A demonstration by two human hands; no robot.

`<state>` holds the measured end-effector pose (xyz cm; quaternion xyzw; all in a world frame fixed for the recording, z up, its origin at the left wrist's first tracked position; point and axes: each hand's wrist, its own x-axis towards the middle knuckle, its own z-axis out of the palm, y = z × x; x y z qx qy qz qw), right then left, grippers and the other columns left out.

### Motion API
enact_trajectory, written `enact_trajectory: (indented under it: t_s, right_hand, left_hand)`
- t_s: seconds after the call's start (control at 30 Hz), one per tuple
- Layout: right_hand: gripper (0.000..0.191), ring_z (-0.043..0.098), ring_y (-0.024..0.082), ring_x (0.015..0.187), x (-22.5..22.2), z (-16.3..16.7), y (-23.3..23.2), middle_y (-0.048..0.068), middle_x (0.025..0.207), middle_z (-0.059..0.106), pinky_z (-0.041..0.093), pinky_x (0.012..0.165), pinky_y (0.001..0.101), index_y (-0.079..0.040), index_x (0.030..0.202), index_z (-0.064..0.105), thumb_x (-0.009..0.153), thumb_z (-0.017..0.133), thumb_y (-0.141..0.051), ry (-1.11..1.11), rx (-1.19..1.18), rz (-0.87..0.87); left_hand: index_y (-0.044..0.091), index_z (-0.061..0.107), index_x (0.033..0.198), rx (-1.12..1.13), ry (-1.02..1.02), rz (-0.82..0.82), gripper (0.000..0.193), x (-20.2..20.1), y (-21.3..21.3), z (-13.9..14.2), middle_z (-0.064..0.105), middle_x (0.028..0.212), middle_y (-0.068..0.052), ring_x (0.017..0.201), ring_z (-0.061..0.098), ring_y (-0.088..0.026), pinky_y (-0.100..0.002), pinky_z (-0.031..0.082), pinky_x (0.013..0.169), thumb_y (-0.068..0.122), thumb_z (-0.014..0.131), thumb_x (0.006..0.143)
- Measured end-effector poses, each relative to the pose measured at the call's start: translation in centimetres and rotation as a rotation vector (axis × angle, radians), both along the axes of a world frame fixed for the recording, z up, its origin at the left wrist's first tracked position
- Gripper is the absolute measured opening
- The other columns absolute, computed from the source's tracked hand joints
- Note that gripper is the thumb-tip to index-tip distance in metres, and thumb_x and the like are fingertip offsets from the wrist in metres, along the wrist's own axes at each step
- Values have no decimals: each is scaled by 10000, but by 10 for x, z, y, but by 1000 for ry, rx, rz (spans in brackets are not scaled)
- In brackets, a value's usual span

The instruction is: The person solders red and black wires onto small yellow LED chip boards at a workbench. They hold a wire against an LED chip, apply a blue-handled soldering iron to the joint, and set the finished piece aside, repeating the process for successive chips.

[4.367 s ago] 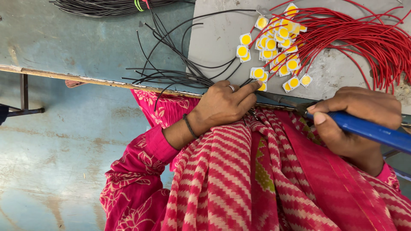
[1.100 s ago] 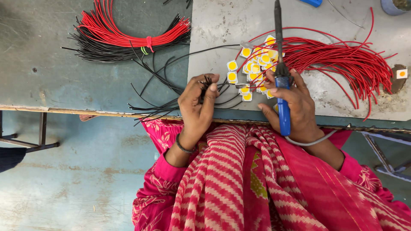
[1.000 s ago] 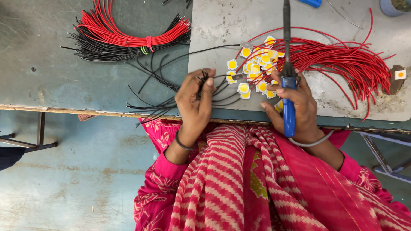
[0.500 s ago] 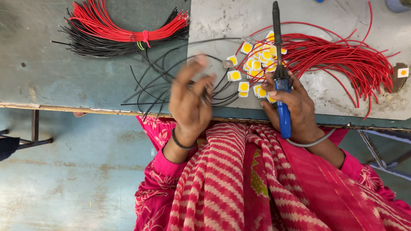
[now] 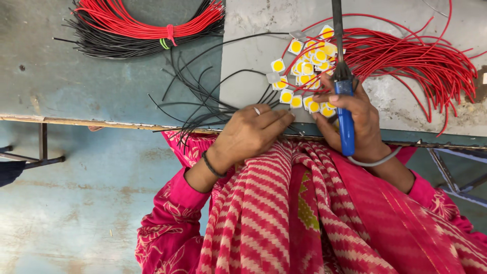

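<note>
At the far left of the worn grey-green metal table lies a tied bundle of red and black insulated wires, bound with a small green tie, untouched and well apart from both hands; to its right a loose fan of thin black wires runs toward the table edge, where the left hand rests with its fingers closed together over their near ends, seemingly pinching one, though the exact wire gripped is hidden under the fingers; a dark bangle circles that wrist. Just beyond the fingertips sits a heap of small square white chips with round yellow centres, many with red leads already running from them, a few lying bare at the pile's left side; so the joining looks partly done, with the loose black wires and the bare chips seemingly left to attach, as far as can be judged. The right hand is wrapped firmly around the blue handle of a soldering iron, its dark shaft pointing away over the chip heap, its grey cord looping back past the wrist; the tip is out of view. At the far right spreads a large tangle of loose red wires, touching the chip heap.
</note>
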<state>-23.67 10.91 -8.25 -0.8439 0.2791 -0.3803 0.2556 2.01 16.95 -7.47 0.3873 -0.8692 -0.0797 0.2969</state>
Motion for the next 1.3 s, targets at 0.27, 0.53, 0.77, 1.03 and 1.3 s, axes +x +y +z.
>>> enact_trajectory:
  t_s: [0.27, 0.53, 0.77, 1.03, 1.3]
  right_hand:
    - [631, 707, 318, 1174, -10, 2, 9, 230, 1334, 657, 280, 1280, 555, -140, 1246, 378, 847, 864, -77, 92, -59, 30]
    - [569, 674, 325, 1291, -1, 6, 5, 189, 1278, 709, 276, 1289, 558, -132, 1254, 372, 891, 770, 49, 139, -104, 15]
    - [577, 610, 405, 1387, -1, 9, 0, 160, 1217, 734, 298, 1315, 556, -111, 1295, 349, 895, 708, 101, 47, -30, 22]
    - [575, 615, 368, 1378, -6, 7, 3, 136, 1144, 757, 218, 1308, 583, -107, 1286, 346, 859, 660, 117, 101, -33, 22]
    - [569, 645, 334, 1381, 1, 5, 0, 83, 1137, 749, 252, 1332, 555, -119, 1311, 393, 930, 781, 46, 128, -32, -22]
  left_hand:
    - [36, 655, 1274, 48, 30, 100, 469, -1, -7, -2, 705, 1087, -72, 927, 679, -236, -368, 565, 835, 32, 697, 807]
    - [35, 647, 1211, 34, 201, 97, 357, -3, -7, 4, 666, 974, -65, 809, 665, -248, -387, 571, 757, 12, 714, 862]
    - [53, 619, 1048, 37, 163, -6, 266, -19, 1, 5, 681, 979, -83, 777, 689, -254, -392, 560, 689, 87, 717, 804]
    - [70, 599, 984, 135, 116, 2, 242, -15, 1, -2, 665, 935, -83, 694, 652, -287, -413, 533, 639, 109, 734, 787]
    - [71, 622, 1062, 157, 139, -22, 366, -8, 1, -2, 696, 1063, -66, 835, 694, -286, -402, 556, 735, 90, 706, 706]
